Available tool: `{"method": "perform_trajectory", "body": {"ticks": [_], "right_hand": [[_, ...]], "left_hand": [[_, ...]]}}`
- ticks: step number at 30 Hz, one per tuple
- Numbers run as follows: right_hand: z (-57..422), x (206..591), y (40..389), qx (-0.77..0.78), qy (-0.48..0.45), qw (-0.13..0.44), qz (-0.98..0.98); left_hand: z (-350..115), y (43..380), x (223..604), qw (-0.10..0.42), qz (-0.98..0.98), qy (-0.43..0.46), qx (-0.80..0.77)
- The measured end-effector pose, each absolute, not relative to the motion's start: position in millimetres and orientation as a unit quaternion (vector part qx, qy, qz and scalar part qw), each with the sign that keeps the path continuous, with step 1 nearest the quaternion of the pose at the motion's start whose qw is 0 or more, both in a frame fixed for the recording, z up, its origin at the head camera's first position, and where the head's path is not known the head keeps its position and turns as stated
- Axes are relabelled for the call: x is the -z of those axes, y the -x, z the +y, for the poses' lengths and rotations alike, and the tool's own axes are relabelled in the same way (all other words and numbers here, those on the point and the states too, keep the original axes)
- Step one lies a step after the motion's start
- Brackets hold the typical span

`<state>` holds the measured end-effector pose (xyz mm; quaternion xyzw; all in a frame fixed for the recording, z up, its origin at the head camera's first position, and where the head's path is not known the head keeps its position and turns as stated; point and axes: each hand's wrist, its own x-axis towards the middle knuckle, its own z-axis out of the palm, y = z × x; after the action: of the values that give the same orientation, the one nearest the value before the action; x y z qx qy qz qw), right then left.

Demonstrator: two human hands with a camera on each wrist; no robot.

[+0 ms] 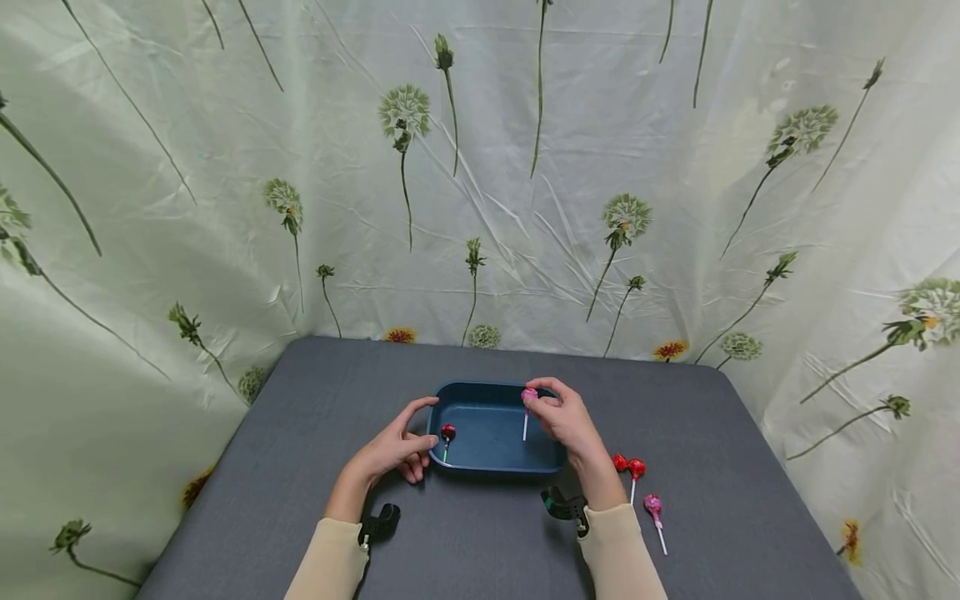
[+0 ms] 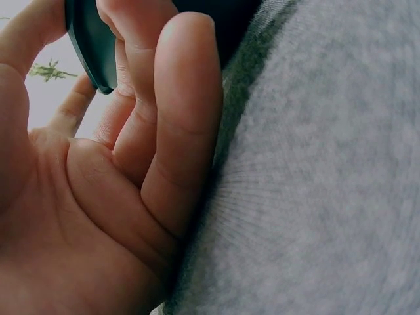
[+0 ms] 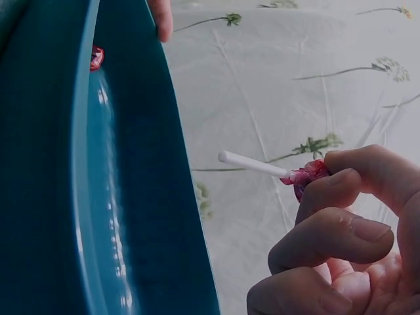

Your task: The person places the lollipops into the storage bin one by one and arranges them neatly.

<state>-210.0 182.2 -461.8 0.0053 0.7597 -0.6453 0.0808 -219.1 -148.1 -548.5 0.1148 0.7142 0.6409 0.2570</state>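
Observation:
A blue rectangular tray (image 1: 487,467) lies on the dark grey table. My left hand (image 1: 393,450) grips its left end, thumb and index finger on the rim; the left wrist view shows the palm and curled fingers (image 2: 187,111) against the tray's dark wall. Above the tray's right end, my right hand (image 1: 566,417) pinches a pink-wrapped lollipop (image 1: 530,394) by its head. Its white stick points down into the tray in the head view and shows free of the fingers in the right wrist view. One red lollipop (image 1: 447,432) lies inside the tray at the left.
Right of the tray, beside my right forearm, two red lollipops (image 1: 637,468) and a pink one (image 1: 653,504) lie on the table (image 1: 465,542). A pale curtain (image 1: 510,208) with a dandelion print hangs behind the table and along its sides.

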Motion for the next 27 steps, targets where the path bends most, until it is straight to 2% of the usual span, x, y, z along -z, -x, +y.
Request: {"method": "perform_trajectory", "body": {"ticks": [27], "right_hand": [[139.6, 481.3, 220.0, 0.649, 0.039, 0.129, 0.748]], "left_hand": [[-147.5, 220.0, 550.5, 0.254, 0.722, -0.110, -0.634]]}}
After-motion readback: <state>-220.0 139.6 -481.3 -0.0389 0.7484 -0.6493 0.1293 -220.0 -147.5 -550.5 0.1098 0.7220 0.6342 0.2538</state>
